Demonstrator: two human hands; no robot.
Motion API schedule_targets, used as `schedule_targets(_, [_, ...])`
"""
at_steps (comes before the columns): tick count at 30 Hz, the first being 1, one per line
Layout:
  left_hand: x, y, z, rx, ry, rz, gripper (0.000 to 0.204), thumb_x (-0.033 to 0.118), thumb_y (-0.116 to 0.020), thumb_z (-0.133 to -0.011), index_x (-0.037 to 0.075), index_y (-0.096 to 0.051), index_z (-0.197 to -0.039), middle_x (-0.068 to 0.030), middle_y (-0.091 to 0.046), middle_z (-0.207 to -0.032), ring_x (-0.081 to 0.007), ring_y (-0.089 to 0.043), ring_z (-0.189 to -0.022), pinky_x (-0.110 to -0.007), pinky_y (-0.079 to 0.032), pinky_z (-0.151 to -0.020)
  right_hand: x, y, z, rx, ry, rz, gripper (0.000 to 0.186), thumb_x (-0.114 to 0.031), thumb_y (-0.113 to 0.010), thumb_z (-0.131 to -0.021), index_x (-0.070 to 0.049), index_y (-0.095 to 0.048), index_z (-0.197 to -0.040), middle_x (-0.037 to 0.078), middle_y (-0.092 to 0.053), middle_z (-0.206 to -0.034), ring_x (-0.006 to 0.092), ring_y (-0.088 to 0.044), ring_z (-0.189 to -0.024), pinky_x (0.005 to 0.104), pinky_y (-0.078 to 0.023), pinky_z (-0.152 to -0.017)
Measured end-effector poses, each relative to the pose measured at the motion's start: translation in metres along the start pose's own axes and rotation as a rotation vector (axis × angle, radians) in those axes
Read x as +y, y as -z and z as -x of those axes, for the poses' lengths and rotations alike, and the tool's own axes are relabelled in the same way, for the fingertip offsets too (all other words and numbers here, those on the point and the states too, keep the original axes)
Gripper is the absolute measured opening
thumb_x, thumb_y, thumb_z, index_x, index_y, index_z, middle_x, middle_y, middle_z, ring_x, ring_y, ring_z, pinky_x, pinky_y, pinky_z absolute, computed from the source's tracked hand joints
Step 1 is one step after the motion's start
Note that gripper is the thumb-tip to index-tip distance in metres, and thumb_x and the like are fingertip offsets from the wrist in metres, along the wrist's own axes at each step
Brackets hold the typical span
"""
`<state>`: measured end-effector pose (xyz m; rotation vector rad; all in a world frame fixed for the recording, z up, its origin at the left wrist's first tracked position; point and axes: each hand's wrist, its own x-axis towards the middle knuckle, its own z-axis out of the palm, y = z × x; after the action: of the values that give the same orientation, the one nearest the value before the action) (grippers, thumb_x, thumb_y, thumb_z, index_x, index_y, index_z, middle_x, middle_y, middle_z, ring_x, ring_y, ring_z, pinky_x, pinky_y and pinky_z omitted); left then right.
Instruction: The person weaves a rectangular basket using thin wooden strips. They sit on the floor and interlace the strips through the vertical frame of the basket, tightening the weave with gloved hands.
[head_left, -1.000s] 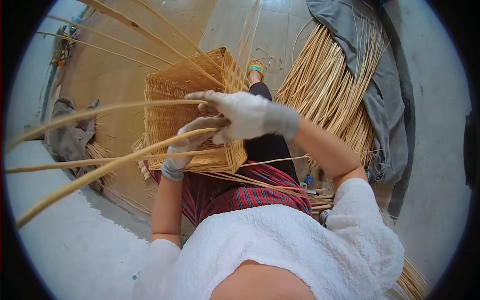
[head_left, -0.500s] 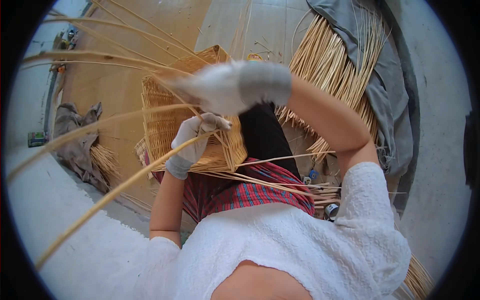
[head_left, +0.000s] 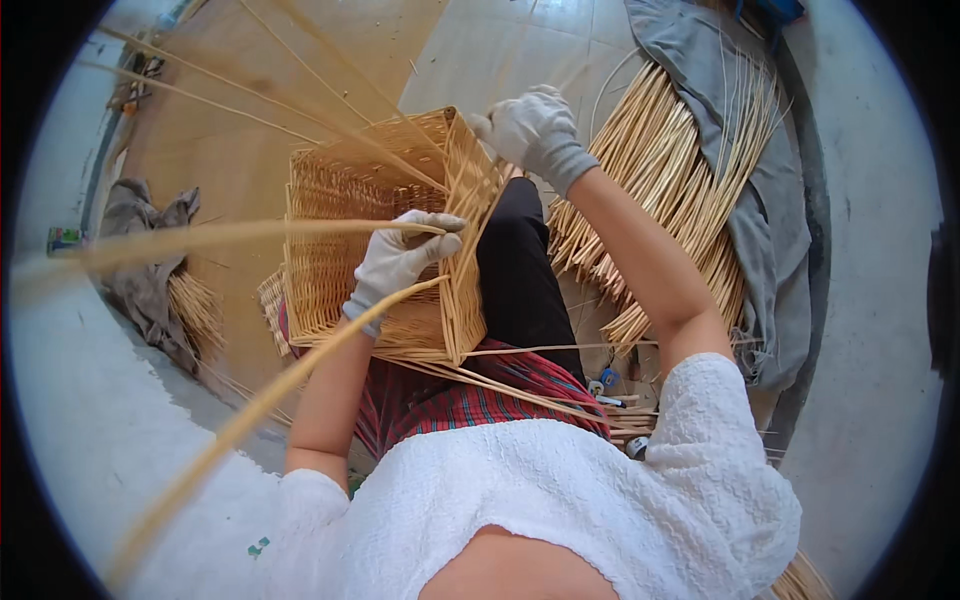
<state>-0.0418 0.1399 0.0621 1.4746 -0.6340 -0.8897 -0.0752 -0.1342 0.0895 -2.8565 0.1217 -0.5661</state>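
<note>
A square woven wicker basket rests tilted on my lap, with its open side toward me. Long pale willow rods stick out from its right rim, one of them a thick rod sweeping to the lower left. My gloved left hand is closed at that rim, its thumb and fingers pinching a willow rod. Past the basket's far right corner, my gloved right hand is closed too, apparently on a rod running to the rim. Its fingertips are partly hidden and the rods there are blurred.
A large bundle of willow rods lies on grey cloth at the right. Another grey cloth covers a smaller bundle at the left. Beside my right thigh are a blue tape measure and cut rods on the floor.
My right hand has swung from above the basket to the right, beyond its far corner. The rods at the upper left have shifted. My left hand stays at the rim, slightly turned.
</note>
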Motion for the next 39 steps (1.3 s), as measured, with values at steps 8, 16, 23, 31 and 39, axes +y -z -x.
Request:
schedule_targets(8, [-0.013,0.023,-0.017,-0.148,-0.157,-0.093,0.062,0.060,-0.065,-0.095,0.002,-0.076,-0.117,-0.0082,-0.077,-0.114,-0.0182,-0.069,-0.110,-0.037,-0.051,-0.102,-0.036,-0.022,0.047,0.021,-0.769,-1.125,0.046,-0.019,-0.078,-0.094,0.003,-0.056,-0.128,0.012,-0.071,-0.109,0.0196,-0.072,-0.091,0.0314,-0.061,-0.074])
schedule_targets(16, [-0.020,0.009,-0.005,-0.051,-0.185,0.006,0.042,0.035,-0.070,-0.100,0.002,-0.071,-0.126,-0.0066,-0.071,-0.123,-0.0157,-0.061,-0.117,-0.034,-0.046,-0.106,-0.035,0.006,0.055,0.212,-0.031,-1.234,0.037,-0.008,-0.075,-0.091,-0.011,-0.065,-0.127,0.006,-0.071,-0.116,0.0200,-0.069,-0.106,0.0372,-0.057,-0.093])
schedule_targets(23, [-0.004,0.007,0.004,0.206,-0.573,-0.755,0.043,0.024,-0.072,-0.099,0.004,-0.064,-0.137,-0.0152,-0.060,-0.137,-0.0288,-0.056,-0.127,-0.041,-0.041,-0.112,-0.097,0.024,-0.009,0.175,0.409,-0.287,0.049,-0.004,-0.071,-0.082,-0.020,-0.074,-0.127,0.008,-0.066,-0.132,0.0255,-0.063,-0.120,0.0388,-0.052,-0.101])
schedule_targets(31, [-0.026,0.015,-0.020,-0.014,-0.304,-0.424,0.047,0.037,-0.052,-0.110,0.004,-0.060,-0.142,-0.0098,-0.063,-0.140,-0.0221,-0.054,-0.135,-0.038,-0.040,-0.116,0.046,-0.079,0.002,0.034,-0.539,-0.815,0.031,-0.012,-0.073,-0.093,-0.007,-0.070,-0.124,0.009,-0.074,-0.109,0.0168,-0.070,-0.098,0.0314,-0.057,-0.087])
schedule_targets(39, [0.018,-0.014,0.068,0.165,-0.154,-0.626,0.043,0.024,-0.046,-0.111,-0.004,-0.057,-0.142,-0.0191,-0.060,-0.143,-0.0299,-0.058,-0.131,-0.046,-0.042,-0.116,0.095,-0.087,0.298,-0.150,-0.862,-0.522,0.050,-0.046,-0.060,-0.099,-0.001,-0.065,-0.121,0.026,-0.072,-0.111,0.0356,-0.070,-0.102,0.0424,-0.055,-0.089])
